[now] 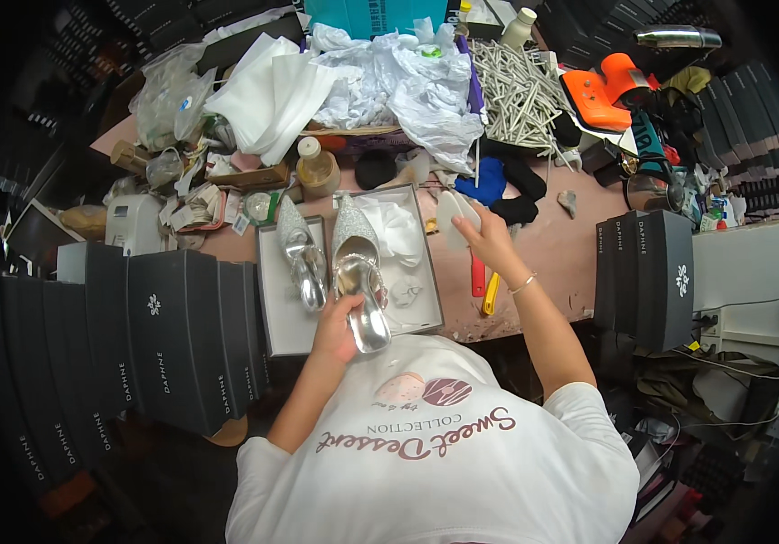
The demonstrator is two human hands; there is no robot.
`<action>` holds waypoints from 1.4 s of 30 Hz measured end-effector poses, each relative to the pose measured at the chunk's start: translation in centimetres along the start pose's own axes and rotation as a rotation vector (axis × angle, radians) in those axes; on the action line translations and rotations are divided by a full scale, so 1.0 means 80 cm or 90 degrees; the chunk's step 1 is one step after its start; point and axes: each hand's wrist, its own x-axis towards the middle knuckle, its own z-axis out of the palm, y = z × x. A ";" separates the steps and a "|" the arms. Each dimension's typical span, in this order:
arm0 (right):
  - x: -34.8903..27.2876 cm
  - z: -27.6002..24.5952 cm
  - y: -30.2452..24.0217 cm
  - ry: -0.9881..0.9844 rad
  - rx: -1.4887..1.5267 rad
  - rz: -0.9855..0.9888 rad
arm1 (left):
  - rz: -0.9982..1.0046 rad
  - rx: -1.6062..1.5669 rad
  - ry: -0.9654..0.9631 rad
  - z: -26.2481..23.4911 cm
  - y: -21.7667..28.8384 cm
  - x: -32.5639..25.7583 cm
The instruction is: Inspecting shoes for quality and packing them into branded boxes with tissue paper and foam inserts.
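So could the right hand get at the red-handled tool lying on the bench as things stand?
Probably yes. The right hand sits just above the red-handled tool, with nothing lying over the handle. But the hand already holds a white insole, so it would likely have to put that down first.

Left hand (337, 319) grips silver shoe (359, 272) – right hand (486, 238) holds insole (455, 218)

Open shoe box (425, 313) at the table's (552, 254) near edge, lid (282, 317) just left of it. One shoe (303, 258) in the lid; another shoe (362, 281) over the box, in the left hand (339, 326). Right of the box, right hand (489, 238) on an insole (455, 218). Stacked boxes (163, 335) far left, more boxes (648, 276) far right. Behind, bottle (317, 168), crumpled bags (407, 82), pile of sticks (521, 91).
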 end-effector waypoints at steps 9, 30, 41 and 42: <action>0.035 0.046 0.052 0.140 0.133 -0.117 | -0.090 -0.137 -0.056 0.037 0.016 -0.006; 0.007 0.045 -0.002 0.298 -0.093 -0.307 | -0.014 0.068 -0.100 0.006 -0.025 -0.036; -0.059 0.184 0.067 -0.364 -0.704 -0.181 | 0.009 0.076 -0.053 -0.012 -0.010 -0.044; -0.061 0.188 0.054 -0.420 -0.726 -0.106 | 0.011 0.068 -0.053 -0.011 -0.010 -0.044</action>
